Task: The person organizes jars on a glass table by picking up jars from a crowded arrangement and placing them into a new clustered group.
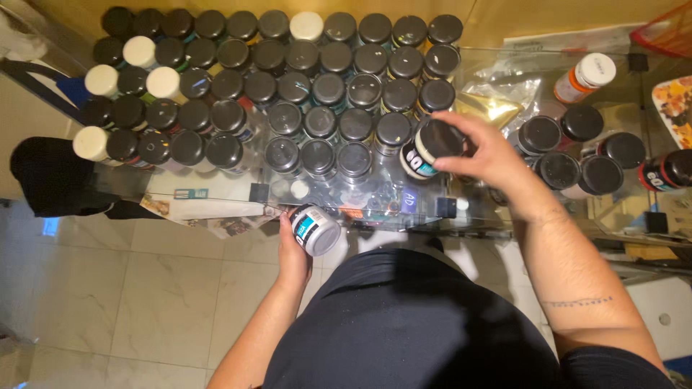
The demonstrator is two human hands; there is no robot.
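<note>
My right hand [489, 155] grips a black-lidded paint jar [429, 148] by its side, tilted, just above the front right corner of the jar rows on the glass table [216, 189]. My left hand [294, 248] holds a second jar with a grey lid [315, 230] at the table's front edge, lid turned toward me. Many black-lidded jars [317, 94] stand packed in rows across the table, with a few white-lidded ones [164, 81] among them.
Another cluster of black-lidded jars [577, 155] stands to the right, beside an orange-and-white bottle [585, 78] and a crinkled plastic bag [497, 104]. A paint-stained palette [676, 108] is at the far right. Tiled floor [144, 288] lies below left.
</note>
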